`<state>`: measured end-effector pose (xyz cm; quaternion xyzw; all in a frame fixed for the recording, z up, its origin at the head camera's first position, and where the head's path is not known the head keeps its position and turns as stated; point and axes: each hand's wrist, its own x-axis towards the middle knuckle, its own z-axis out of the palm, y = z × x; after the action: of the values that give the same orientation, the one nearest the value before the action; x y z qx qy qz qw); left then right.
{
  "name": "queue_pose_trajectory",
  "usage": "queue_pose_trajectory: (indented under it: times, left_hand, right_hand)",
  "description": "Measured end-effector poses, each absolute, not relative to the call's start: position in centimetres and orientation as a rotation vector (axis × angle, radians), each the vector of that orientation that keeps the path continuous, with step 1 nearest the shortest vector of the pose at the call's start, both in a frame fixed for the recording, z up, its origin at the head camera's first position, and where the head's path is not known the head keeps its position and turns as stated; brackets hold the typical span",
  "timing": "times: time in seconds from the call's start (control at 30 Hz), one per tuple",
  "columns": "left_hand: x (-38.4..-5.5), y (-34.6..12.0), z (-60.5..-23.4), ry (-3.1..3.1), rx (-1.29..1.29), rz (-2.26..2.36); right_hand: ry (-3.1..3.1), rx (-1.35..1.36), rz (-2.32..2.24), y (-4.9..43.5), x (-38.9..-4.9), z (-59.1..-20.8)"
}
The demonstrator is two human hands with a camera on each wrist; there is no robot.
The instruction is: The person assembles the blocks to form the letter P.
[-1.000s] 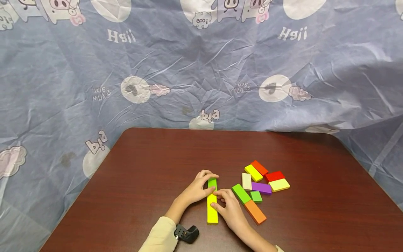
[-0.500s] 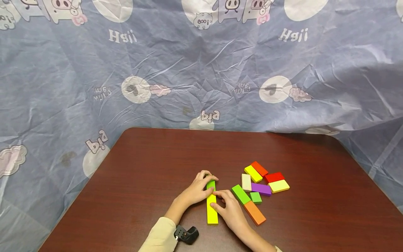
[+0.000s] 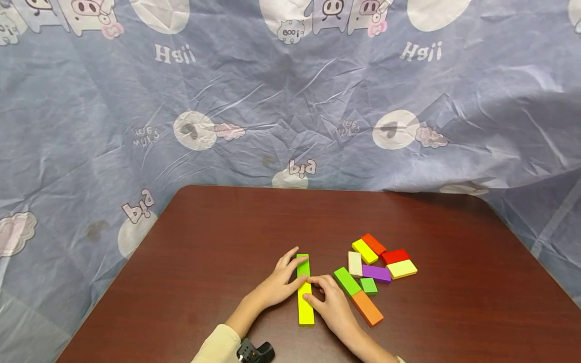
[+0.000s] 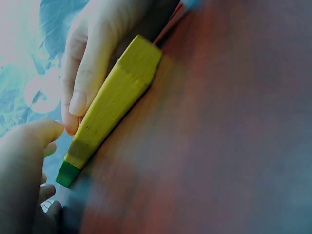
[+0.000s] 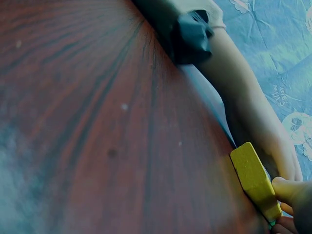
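A green block [image 3: 302,267] and a yellow block [image 3: 306,312] lie end to end in one narrow line on the table. My left hand [image 3: 278,286] is at the left of this line, fingers spread, its index fingertip over the green block and its thumb near the joint. From the right, my right hand [image 3: 333,307] touches the yellow block with bent thumb and index finger, both on the same side. In the left wrist view the yellow block [image 4: 114,100] shows its long near side with no finger on it. The right wrist view shows a thumb [image 5: 287,190] against it.
Right of my hands lie a green block [image 3: 347,281] and an orange block [image 3: 367,307] end to end. Beside them are a small green block [image 3: 369,286], white block [image 3: 355,263], purple block [image 3: 376,273] and several red and yellow ones. A patterned cloth [image 3: 290,101] hangs behind the table.
My left hand has loosened from the green block and drawn slightly left, its fingers straighter, uncovering the block's far end. My right hand and the other blocks stay in place.
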<state>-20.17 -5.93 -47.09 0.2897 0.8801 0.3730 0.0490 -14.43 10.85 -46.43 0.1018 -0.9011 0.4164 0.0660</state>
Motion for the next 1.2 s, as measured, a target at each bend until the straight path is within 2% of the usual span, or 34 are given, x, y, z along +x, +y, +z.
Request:
queue_pose_trajectory:
  times: [0.27,0.53,0.8,1.2]
  left_hand:
    - [-17.6,-7.2,-47.0,2.778,1.018,0.833]
    - [-17.4,-7.3,-46.9,2.745,1.069,0.760]
    - [-17.6,-7.3,-47.0,2.742,1.058,0.766]
    - [-17.4,-7.2,-46.7,2.747,1.039,0.746]
  right_hand:
    - [-2.709,0.292,1.265,10.8,-14.4,-46.6]
    - [-2.730,0.297,1.217,10.7,-14.2,-46.4]
    - [-2.892,0.546,1.206,12.5,-14.6,-44.7]
    - [-2.925,0.480,0.256,16.7,-15.4,-41.2]
